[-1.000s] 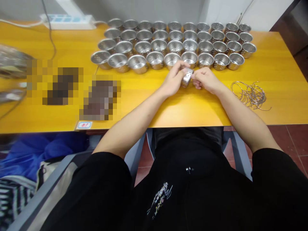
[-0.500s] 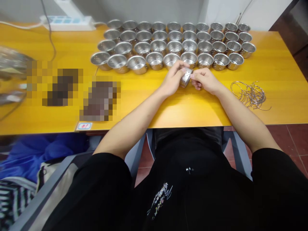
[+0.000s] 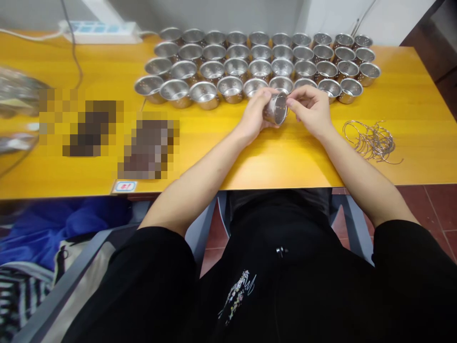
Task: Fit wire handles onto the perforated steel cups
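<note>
It's a long yellow wood-look table (image 3: 285, 162), and most of the top back is taken up by perforated steel cups (image 3: 228, 71), packed in four tight rows. Off to the right there's a loose tangle of wire rings (image 3: 371, 141). Upper left has a white power strip (image 3: 100, 32) with a dark cord (image 3: 75, 62) running down from it. Left of center are two pixelated blobs (image 3: 93, 128) (image 3: 150, 147), no idea what they are, plus something shiny and blurred (image 3: 17, 85) at the far left edge. A small sticker (image 3: 124, 186) sits on the front edge.
</note>
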Demonstrator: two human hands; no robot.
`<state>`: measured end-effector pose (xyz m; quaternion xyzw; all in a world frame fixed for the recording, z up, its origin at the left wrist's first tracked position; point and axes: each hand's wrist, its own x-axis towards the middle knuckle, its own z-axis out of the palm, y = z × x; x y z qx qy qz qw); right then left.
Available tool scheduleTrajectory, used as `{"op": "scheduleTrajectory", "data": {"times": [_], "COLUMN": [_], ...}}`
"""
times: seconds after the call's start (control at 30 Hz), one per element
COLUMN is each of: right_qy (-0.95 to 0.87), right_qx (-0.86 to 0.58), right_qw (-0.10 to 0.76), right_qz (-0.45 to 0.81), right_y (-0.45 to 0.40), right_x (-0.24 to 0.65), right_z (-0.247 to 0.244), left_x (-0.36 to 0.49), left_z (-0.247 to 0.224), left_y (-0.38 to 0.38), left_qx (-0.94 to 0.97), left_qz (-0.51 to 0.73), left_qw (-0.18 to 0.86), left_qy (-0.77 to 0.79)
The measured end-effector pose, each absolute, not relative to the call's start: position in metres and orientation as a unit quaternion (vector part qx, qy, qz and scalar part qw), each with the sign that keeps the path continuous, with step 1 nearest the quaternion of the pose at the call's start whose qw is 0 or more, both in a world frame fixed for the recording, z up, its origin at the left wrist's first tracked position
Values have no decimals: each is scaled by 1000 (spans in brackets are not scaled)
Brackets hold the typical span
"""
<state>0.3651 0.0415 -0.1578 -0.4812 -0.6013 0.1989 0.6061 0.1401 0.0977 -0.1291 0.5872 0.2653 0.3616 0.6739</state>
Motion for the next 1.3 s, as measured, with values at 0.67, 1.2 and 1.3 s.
{"op": "scheduleTrajectory", "data": {"times": [0.67, 1.2, 1.3], "right_qy": [-615, -648, -657], "right_qx": [-511, -512, -530], "right_qw": [569, 509, 497], "right_qz": [194, 243, 202], "right_y": [24, -1, 0], "right_x": [358, 321, 319], "right_z": [-137, -122, -124], "left_x": [139, 140, 140], "left_z": [-139, -141, -143], "left_y": [104, 106, 105], "left_qx": [618, 596, 596], "left_qz": [348, 347, 334], "left_qw": [660, 680, 687], "left_qy": [248, 251, 246]}}
